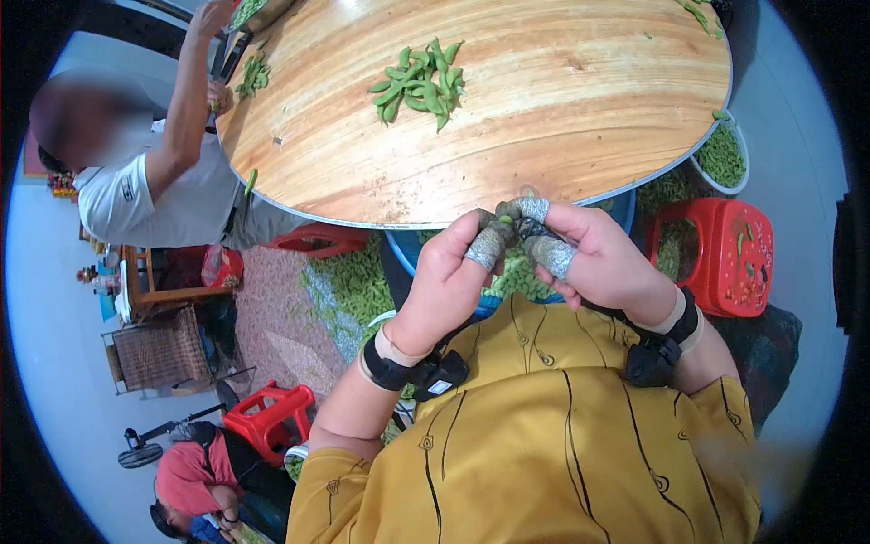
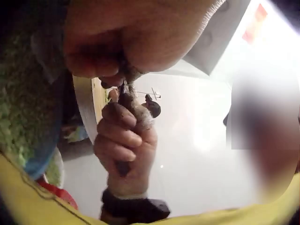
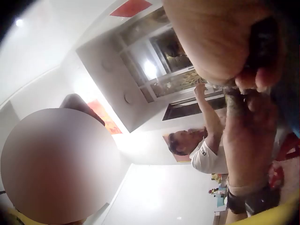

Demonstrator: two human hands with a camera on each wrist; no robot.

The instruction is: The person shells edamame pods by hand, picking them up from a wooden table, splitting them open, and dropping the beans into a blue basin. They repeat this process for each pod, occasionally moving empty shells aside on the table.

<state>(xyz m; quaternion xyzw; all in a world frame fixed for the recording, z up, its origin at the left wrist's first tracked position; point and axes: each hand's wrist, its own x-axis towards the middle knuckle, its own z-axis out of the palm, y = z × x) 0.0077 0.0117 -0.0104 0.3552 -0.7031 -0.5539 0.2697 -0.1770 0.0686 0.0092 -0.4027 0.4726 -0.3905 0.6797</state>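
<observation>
At the near edge of the round wooden table (image 1: 580, 136), my left hand (image 1: 450, 279) and right hand (image 1: 605, 257) meet fingertip to fingertip. Between them they pinch a green soybean pod (image 1: 505, 219), mostly covered by the fingers. Grey-silver tape wraps several fingers and thumbs, and the tips look dark and stained. Directly below, a blue basin (image 1: 399, 251) contains pale green shelled beans (image 1: 523, 275). The left wrist view shows the right hand (image 2: 123, 138) with its fingers curled; in the right wrist view the left hand (image 3: 248, 136) reaches up to the right.
A loose heap of pods (image 1: 421, 83) lies on the table. At right are a white tub (image 1: 745, 154) of green pieces and a red stool (image 1: 739, 258). A person in a white shirt (image 1: 149, 199) sits at left; another in red (image 1: 195, 476) is farther off. Green husks (image 1: 349, 281) cover the floor.
</observation>
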